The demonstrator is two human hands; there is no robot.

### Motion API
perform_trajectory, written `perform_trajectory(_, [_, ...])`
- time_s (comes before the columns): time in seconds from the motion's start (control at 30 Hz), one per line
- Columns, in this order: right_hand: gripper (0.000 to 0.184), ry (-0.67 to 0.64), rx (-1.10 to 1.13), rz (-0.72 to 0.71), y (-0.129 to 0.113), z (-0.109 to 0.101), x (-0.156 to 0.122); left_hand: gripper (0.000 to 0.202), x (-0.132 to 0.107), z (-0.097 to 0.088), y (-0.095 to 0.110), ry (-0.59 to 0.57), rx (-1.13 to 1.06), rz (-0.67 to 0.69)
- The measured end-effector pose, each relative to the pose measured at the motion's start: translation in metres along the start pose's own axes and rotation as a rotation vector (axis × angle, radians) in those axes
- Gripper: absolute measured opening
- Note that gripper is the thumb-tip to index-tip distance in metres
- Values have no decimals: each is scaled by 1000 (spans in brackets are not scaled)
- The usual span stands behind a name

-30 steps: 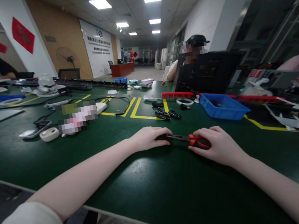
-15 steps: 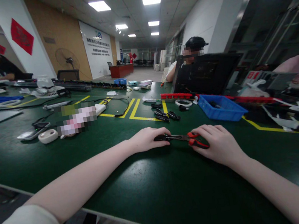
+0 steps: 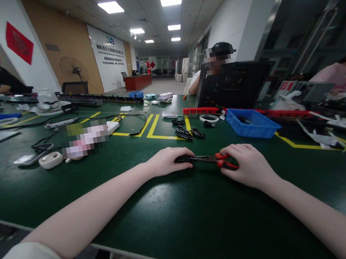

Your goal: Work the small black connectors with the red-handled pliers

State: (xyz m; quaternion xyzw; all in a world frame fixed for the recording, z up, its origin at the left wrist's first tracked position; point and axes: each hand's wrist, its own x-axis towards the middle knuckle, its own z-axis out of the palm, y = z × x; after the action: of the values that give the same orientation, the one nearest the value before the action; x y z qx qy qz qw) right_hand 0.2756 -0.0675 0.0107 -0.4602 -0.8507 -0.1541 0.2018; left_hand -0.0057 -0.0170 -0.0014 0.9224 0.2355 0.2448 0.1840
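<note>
My right hand [image 3: 248, 162] is closed around the red and black handles of long-nose pliers [image 3: 211, 158], whose jaws point left. Between the thumb and fingers of my left hand [image 3: 167, 161] is a small black piece [image 3: 183, 159], probably of the same sort as those lying farther back, though its kind is too small to make out. The plier tips meet the right end of this piece. Both hands are just above the green table. Several black bundled pieces [image 3: 184, 133] lie beyond them, by the yellow tape.
A blue bin [image 3: 252, 127] holding dark items stands right of centre, beside a white cable coil [image 3: 209, 118]. At left lie a white rounded case [image 3: 50, 160] and a handheld device [image 3: 33, 156]. A dark panel [image 3: 232, 88] stands upright before a co-worker.
The whole view has shifted slightly, so everything sits a little farther left. My hands keep the same hold on the pliers and the small black piece.
</note>
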Motion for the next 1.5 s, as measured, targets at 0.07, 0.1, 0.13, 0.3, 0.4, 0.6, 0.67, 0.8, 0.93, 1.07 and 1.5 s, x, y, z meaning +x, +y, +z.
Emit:
perform_trajectory(0.07, [21,-14,1,-2,0,0,0,34,0,0,0,3,-2,8])
perform_trajectory(0.1, [21,-19,0,-3,-1,0,0,34,0,0,0,2,-4,7])
perform_trajectory(0.13, [21,-23,-2,-2,-1,1,0,34,0,0,1,1,-7,4])
perform_trajectory(0.3, [21,-38,-3,4,-2,0,1,32,1,-1,3,-7,-30,-18])
perform_trajectory(0.4, [22,-51,-6,18,-2,-1,1,31,1,0,2,-4,-53,-28])
perform_trajectory(0.6, [24,-87,2,65,-3,0,0,31,1,2,1,0,-72,-21])
perform_trajectory(0.67, [23,-95,19,68,-3,-1,-1,31,1,2,1,6,-55,5])
perform_trajectory(0.8, [22,-136,48,86,-3,-1,-2,32,0,0,2,2,25,44])
perform_trajectory(0.93, [21,-147,76,106,-2,-1,-1,35,0,0,0,-14,78,44])
perform_trajectory(1.07, [23,-148,89,124,-2,-1,0,37,0,0,-2,-17,98,49])
perform_trajectory(1.5, [22,-198,147,185,-3,0,-1,40,0,-2,0,-21,89,34])
